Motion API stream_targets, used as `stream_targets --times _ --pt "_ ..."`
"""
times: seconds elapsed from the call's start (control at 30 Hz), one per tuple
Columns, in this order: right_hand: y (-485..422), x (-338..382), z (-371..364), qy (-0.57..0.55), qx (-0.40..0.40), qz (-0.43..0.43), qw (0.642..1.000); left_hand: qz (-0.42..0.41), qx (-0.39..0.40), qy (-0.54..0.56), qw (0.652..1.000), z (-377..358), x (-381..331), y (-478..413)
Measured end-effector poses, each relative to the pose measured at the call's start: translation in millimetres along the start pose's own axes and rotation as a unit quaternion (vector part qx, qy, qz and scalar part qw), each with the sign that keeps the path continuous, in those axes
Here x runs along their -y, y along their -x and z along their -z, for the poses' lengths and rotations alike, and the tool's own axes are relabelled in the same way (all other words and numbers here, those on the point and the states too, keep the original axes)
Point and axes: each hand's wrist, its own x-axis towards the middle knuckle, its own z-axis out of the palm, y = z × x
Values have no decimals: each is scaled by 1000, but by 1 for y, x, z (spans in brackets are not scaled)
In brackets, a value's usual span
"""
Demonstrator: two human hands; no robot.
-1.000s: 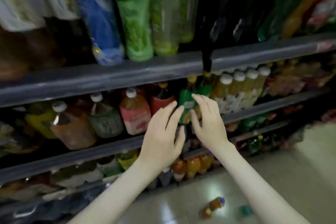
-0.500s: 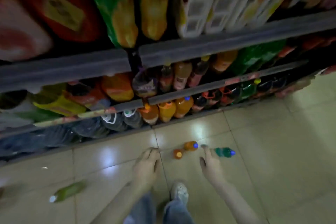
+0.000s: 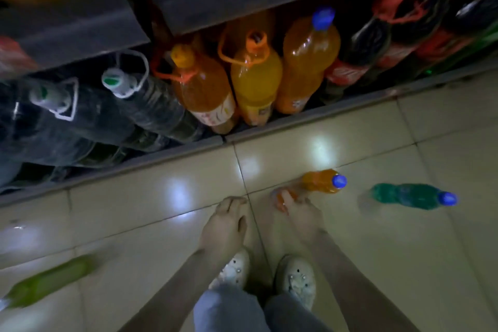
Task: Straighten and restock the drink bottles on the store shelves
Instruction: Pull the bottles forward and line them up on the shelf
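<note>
The dark metal bottom shelf (image 3: 188,148) runs across the top of the pale tiled floor (image 3: 404,237), with big clear water jugs (image 3: 89,116) at its left end and tall orange drink bottles (image 3: 253,83) mid-shelf — that row looks tidy enough. Plenty left, though: three loose bottles lie on the tiles. The small orange plastic bottle with a blue cap (image 3: 318,182) has the right hand (image 3: 301,217) reaching onto its base — grip unclear in the blur. Left hand (image 3: 223,224) hangs empty, fingers loose. The green blue-capped bottle (image 3: 409,195) waits towards the floor's right edge, the yellow-green bottle (image 3: 48,280) near its lower-left corner. White shoes (image 3: 296,277) stand close below.
</note>
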Motion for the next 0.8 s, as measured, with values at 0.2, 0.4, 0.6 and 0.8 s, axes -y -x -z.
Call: stream_targets --times 0.2,0.4,0.6,0.8 --pt "110 16 116 -211 -143 -8 967 -10 126 43 991 76 -73 27" --pt "285 33 332 -413 -231 57 879 -58 140 115 982 232 -236 73" --pt "430 25 500 -472 -316 110 816 -148 4 89 985 388 -396 138" --pt "540 6 595 -463 -328 193 800 -234 -123 145 953 492 -531 203"
